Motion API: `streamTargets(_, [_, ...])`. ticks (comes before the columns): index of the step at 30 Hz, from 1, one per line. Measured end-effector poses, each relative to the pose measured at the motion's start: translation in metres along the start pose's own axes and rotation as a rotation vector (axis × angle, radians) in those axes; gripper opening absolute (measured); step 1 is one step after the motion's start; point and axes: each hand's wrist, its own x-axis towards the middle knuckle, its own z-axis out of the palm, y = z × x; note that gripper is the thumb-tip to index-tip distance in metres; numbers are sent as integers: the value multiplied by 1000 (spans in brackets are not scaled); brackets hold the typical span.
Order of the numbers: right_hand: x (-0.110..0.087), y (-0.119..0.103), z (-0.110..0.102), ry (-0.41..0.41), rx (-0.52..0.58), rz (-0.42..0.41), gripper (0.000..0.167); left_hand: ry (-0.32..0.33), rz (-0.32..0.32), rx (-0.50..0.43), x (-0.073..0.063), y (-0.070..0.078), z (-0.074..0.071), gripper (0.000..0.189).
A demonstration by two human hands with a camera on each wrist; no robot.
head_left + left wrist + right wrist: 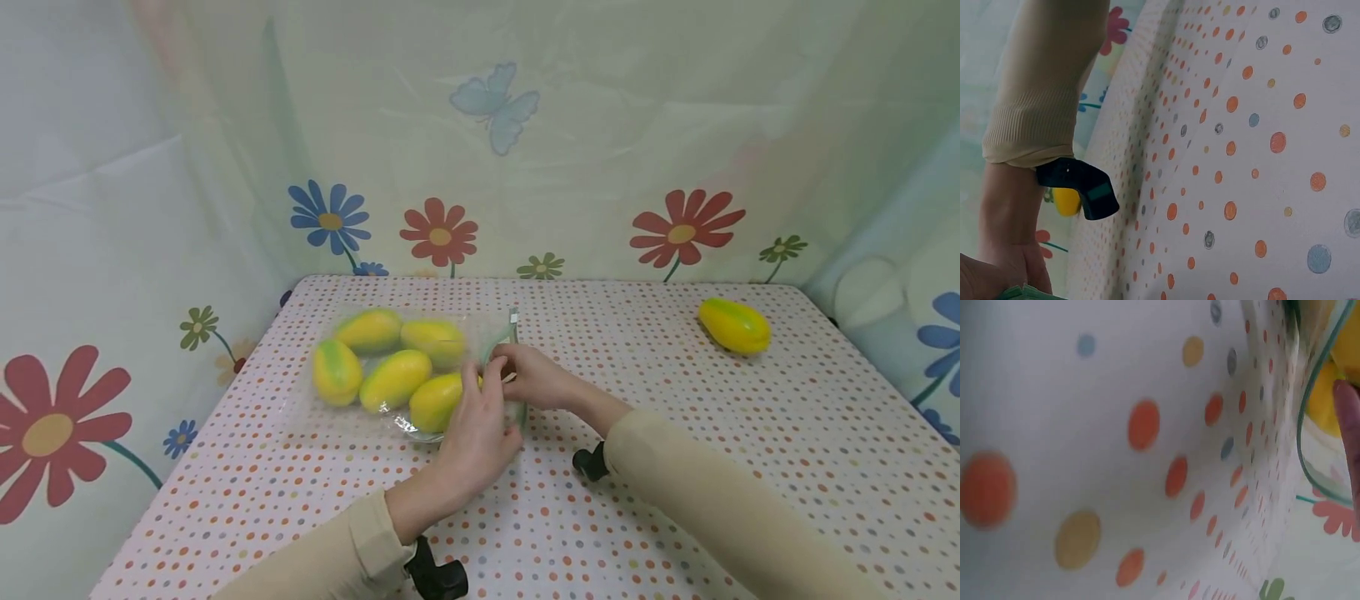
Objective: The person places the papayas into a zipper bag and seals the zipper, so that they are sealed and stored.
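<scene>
A clear zip bag [352, 427] lies on the left half of the table in the head view, holding several yellow-green fruits [396, 381] that look like mangoes or papayas. Its green-edged mouth faces right. At that mouth my left hand [476, 433] holds the bag's edge with its fingers, the thumb to the right. My right hand [538, 379] pinches the same edge from the right, fingertips close to the left hand's. The right wrist view shows the green rim [1300, 419] bowed apart from the other side, with a finger [1349, 419] by the fruit. Part of the fingertips is hidden.
One more yellow-green fruit [735, 326] lies alone near the table's back right. The table has a dotted cover [660, 517]. Flowered cloth [585, 150] hangs behind it and at both sides. Dark wrist cameras [438, 577] sit under the sleeves.
</scene>
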Motion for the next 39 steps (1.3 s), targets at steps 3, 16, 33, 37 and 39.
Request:
streamTargets(3, [3, -1, 3, -69, 34, -43, 17, -9, 7, -16, 0, 1, 1, 83])
streamTargets(16, [11, 1, 5, -370, 281, 27, 46, -6, 4, 15, 0, 1, 4, 86])
streamTargets(33, [-59, 42, -62, -114, 275, 218, 50, -120, -96, 33, -7, -7, 11, 86])
streamTargets(37, [-84, 55, -93, 37, 218, 264, 52, -135, -117, 21, -10, -10, 9, 89])
streamTargets(39, [-97, 63, -109, 150, 187, 279, 53, -133, -119, 13, -10, -11, 8, 88])
